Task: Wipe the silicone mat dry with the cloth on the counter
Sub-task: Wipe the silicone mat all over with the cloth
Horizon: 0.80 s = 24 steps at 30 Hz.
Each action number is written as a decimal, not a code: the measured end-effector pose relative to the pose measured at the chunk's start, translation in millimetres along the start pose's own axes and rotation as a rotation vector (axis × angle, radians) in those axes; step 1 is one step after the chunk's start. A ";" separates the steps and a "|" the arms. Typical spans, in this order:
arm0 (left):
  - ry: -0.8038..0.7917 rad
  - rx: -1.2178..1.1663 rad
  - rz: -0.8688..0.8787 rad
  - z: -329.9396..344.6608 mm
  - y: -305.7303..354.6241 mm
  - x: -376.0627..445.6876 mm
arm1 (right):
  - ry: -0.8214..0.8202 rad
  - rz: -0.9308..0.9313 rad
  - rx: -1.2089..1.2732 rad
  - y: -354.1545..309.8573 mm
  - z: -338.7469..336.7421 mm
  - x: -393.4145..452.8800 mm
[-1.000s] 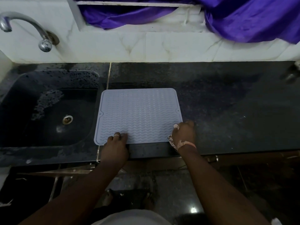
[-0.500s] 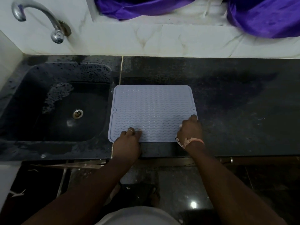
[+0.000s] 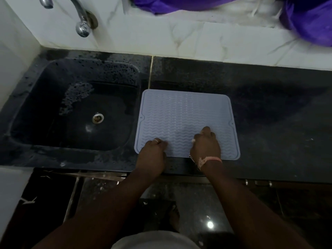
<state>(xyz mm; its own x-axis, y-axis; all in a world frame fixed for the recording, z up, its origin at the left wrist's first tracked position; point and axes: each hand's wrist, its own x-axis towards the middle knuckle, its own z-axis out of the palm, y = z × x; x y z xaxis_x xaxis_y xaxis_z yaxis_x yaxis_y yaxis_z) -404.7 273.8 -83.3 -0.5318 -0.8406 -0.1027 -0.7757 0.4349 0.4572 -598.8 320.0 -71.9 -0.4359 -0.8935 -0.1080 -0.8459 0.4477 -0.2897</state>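
Both hands rest on the near edge of the silicone mat [image 3: 185, 121]: the left hand [image 3: 152, 151] is curled at the near left corner, and the right hand [image 3: 205, 142] has slid in from the near right corner toward the middle, fingers bent, though I cannot tell if either one pinches the mat or just presses it. No cloth shows in either hand, so I think the wiping has not begun. Beyond the hands the pale blue, wavy mat lies flat on the dark counter [image 3: 269, 123], just beside the sink [image 3: 53, 141] left of them.

Pale ribbed silicone mat [image 3: 185, 115] flat on counter [image 3: 269, 123]
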 end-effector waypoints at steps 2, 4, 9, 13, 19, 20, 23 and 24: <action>0.131 0.024 -0.056 -8.1 -8.5 0.4 | 0.001 -0.009 -0.017 -6.8 2.8 -0.2; 0.230 0.022 -0.167 -18.6 -23.2 0.5 | -0.006 -0.007 -0.019 -10.3 4.7 0.5; 0.171 -0.125 -0.333 -32.1 -52.2 3.6 | -0.014 0.010 -0.024 -15.5 4.9 1.0; 0.161 -0.179 -0.309 -32.3 -55.9 7.9 | -0.030 -0.014 -0.036 -35.5 8.8 0.4; 0.033 -0.265 -0.257 -41.0 -78.4 17.6 | -0.043 -0.051 -0.022 -63.8 18.3 0.9; 0.026 -0.289 -0.263 -42.1 -79.5 19.0 | -0.047 -0.059 -0.019 -67.8 19.7 0.7; 0.043 -0.340 -0.273 -42.1 -81.2 18.4 | -0.054 -0.074 -0.007 -80.7 24.2 0.8; 0.056 -0.353 -0.262 -40.8 -81.0 16.8 | -0.060 -0.079 -0.004 -84.7 25.4 0.8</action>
<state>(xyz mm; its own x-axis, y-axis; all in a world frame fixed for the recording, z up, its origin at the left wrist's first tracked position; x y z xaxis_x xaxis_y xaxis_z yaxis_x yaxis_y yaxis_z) -336.9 211.2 -86.1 -0.3058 -0.9284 -0.2114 -0.7134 0.0764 0.6966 -519.7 280.5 -71.7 -0.3488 -0.9264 -0.1417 -0.8781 0.3759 -0.2962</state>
